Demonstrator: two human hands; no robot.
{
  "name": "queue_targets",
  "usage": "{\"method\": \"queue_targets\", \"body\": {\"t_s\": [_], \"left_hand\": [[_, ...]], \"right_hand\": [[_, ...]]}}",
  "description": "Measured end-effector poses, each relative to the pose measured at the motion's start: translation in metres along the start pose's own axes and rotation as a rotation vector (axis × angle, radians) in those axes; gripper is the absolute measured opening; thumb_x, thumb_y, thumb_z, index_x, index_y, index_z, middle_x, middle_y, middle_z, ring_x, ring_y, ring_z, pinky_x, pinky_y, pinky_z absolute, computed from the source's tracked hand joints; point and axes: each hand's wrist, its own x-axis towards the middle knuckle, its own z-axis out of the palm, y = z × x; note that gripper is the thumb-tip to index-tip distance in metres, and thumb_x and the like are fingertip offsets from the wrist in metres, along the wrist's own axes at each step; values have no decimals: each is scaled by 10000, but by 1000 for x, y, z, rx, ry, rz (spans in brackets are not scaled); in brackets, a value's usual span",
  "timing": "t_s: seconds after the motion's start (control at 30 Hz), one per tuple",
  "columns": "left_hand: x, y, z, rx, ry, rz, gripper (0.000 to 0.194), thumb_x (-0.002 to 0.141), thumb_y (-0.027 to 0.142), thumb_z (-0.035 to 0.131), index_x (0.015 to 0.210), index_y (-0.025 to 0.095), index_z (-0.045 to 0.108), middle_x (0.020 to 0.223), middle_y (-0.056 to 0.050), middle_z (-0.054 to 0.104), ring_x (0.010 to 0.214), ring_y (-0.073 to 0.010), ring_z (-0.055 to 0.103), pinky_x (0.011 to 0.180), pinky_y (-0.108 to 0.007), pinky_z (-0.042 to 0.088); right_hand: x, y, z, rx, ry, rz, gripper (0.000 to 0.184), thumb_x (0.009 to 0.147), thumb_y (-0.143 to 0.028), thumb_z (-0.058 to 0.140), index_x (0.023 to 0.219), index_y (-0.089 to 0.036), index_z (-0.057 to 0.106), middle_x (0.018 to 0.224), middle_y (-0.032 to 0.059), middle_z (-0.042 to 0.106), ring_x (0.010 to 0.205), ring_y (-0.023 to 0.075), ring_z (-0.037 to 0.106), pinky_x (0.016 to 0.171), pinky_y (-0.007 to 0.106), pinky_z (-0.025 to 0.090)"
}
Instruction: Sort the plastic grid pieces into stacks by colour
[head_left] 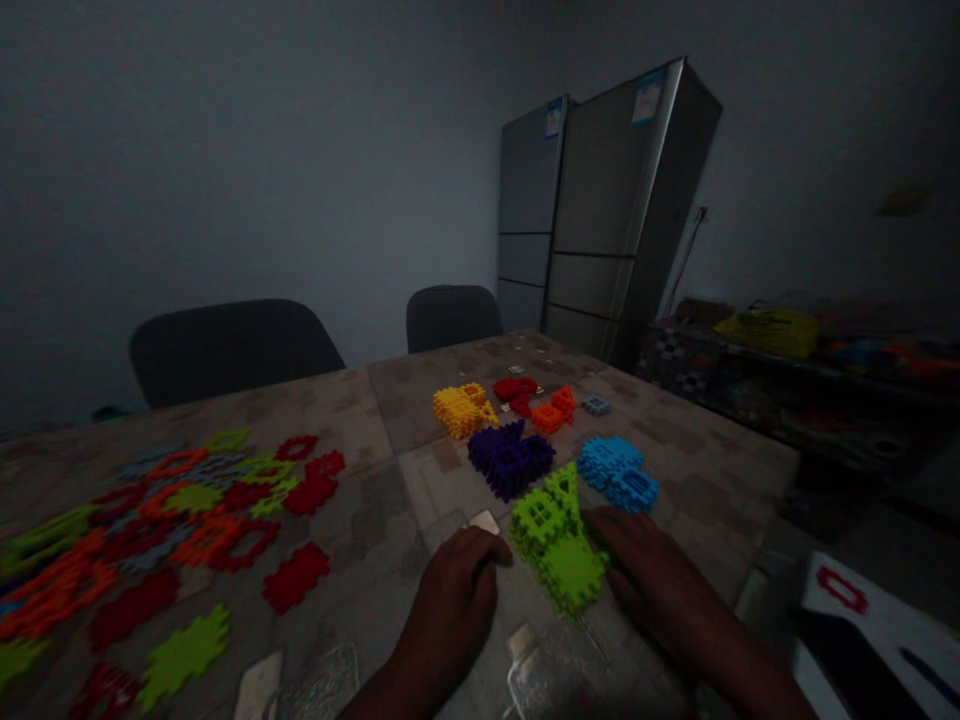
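Green pile: interlocking pieces stand between my two hands, near the purple pile on the table.
Left hand: fingers curled just beside; whether they pinch anything, I cannot tell.
Right hand: fingers lie along the far flank, grip partly hidden.
Notched edges: light, stiff plastic, I judge; loose layers could slide, best held low, both sides.

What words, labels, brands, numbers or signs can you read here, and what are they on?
Nothing is legible.
Left refrigerator, door sticker: too small and blurred to read.
Right refrigerator, upper sticker: likewise unreadable.
Yellow bag at right: dark marks, possibly print, too blurred to tell.
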Motion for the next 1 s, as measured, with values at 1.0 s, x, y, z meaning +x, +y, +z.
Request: {"method": "queue_targets", "body": {"t_s": [1.0], "left_hand": [[0, -2, 3, 5, 3, 20, 274, 805, 86, 388, 869, 198, 630, 890, -69, 663, 881, -246, 625, 818, -382, 469]], "right_hand": [[31, 14, -27, -65, -247, -150, 648, 609, -44, 578, 1240, -189, 588, 1193, 125, 581, 1082, 292, 565, 866, 382, 453]]}}
